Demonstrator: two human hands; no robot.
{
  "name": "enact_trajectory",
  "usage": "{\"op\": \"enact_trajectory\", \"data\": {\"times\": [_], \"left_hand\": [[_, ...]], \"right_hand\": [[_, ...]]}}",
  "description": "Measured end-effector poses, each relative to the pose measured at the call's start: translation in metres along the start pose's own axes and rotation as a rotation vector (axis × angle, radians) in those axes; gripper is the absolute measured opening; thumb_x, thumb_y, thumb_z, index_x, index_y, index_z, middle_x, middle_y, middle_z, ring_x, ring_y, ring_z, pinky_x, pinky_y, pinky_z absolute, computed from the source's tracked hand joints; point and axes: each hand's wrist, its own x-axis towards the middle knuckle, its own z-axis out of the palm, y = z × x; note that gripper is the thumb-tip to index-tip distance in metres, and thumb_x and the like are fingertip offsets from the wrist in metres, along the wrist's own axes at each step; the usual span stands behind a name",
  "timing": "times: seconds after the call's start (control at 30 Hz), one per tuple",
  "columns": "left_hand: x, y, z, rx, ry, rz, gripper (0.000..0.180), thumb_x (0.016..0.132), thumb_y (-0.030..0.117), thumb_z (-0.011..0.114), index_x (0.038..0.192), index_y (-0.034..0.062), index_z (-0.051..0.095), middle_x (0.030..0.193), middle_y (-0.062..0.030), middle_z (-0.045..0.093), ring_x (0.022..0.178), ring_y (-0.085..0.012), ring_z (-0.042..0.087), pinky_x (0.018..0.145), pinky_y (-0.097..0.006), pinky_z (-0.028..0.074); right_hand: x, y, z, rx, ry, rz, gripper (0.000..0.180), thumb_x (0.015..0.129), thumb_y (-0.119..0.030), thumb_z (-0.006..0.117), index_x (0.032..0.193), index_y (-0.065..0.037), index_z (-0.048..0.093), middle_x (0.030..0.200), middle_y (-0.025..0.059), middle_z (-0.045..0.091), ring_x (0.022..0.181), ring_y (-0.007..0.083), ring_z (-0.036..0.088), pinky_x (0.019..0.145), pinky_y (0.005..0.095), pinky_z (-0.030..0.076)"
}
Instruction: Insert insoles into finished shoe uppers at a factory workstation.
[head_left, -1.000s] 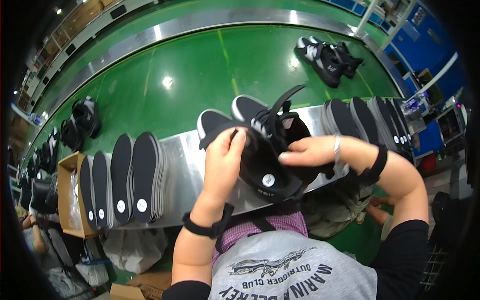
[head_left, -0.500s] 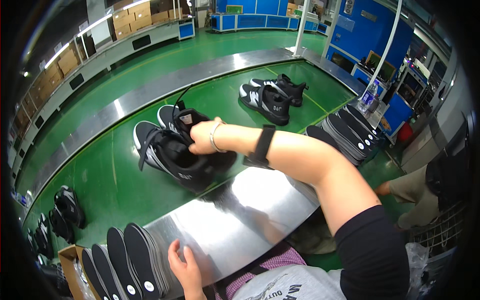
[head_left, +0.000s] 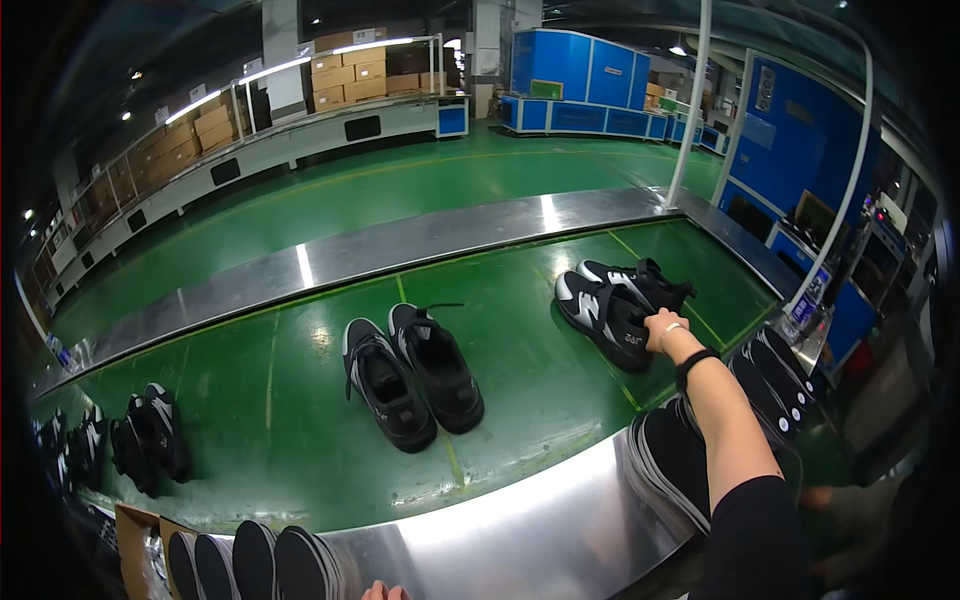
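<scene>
Right of centre in the frame, the right hand (head_left: 665,330) is now at the heel end of the right-hand pair of shoes (head_left: 605,320), whereas half a second ago it was on the central pair of shoes (head_left: 440,370). The view has also tipped upward, so that of the left hand (head_left: 385,592) only fingertips show at the bottom edge. This suggests that the central pair has been let go and that the handling has passed to the other one. The right hand's fingers bend at the heel of the nearer shoe (whether they grip it or merely touch it, I cannot tell); what the left hand's fingers are doing is likewise hidden. Both pairs rest on the green surface (head_left: 530,420), side by side within each pair, toes toward the upper left. The right-hand pair is black with silvery toes, pale markings on the sides and dark straps across the front; the central pair matches it in colour, its dark openings facing up and a thin dark strip poking out near the top. Below them in the frame runs a shiny metal ledge (head_left: 520,530), with stacked dark insoles (head_left: 672,455) at the lower right and more insoles at the lower left.
</scene>
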Motion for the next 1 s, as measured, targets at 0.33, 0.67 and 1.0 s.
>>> {"op": "enact_trajectory", "data": {"times": [0.33, 0.67, 1.0], "left_hand": [[0.007, 0.010, 0.004, -0.008, -0.066, -0.052, 0.045, 0.072, 0.024, 0.059, 0.110, 0.0039, 0.045, 0.121, -0.0179, 0.040, 0.114, -0.0333, 0.033, 0.094, -0.049, 0.021], [0.002, 0.009, 0.006, 0.011, -0.073, -0.031, 0.045, 0.074, 0.026, 0.056, 0.111, 0.0045, 0.044, 0.122, -0.0183, 0.038, 0.115, -0.0337, 0.032, 0.093, -0.050, 0.020], [0.006, 0.027, 0.004, -0.437, -0.194, -0.020, 0.048, 0.077, 0.018, 0.056, 0.117, -0.0012, 0.038, 0.121, -0.0189, 0.038, 0.114, -0.0314, 0.034, 0.094, -0.040, 0.030]], "right_hand": [[0.093, 0.046, 0.000, 0.146, -0.108, -0.094, 0.051, 0.053, -0.033, 0.077, 0.100, -0.019, 0.062, 0.120, 0.0070, 0.046, 0.115, 0.0280, 0.037, 0.090, 0.0472, 0.034], [0.085, 0.016, 0.012, 0.180, 0.022, -0.206, 0.045, 0.056, -0.033, 0.071, 0.092, -0.007, 0.064, 0.098, 0.0120, 0.060, 0.094, 0.0250, 0.057, 0.082, 0.0317, 0.044], [-0.156, 0.007, -0.113, 0.690, 0.068, -0.392, 0.045, 0.064, -0.035, 0.069, 0.085, 0.003, 0.061, 0.073, 0.0155, 0.061, 0.063, 0.0244, 0.060, 0.051, 0.0351, 0.047]]}}
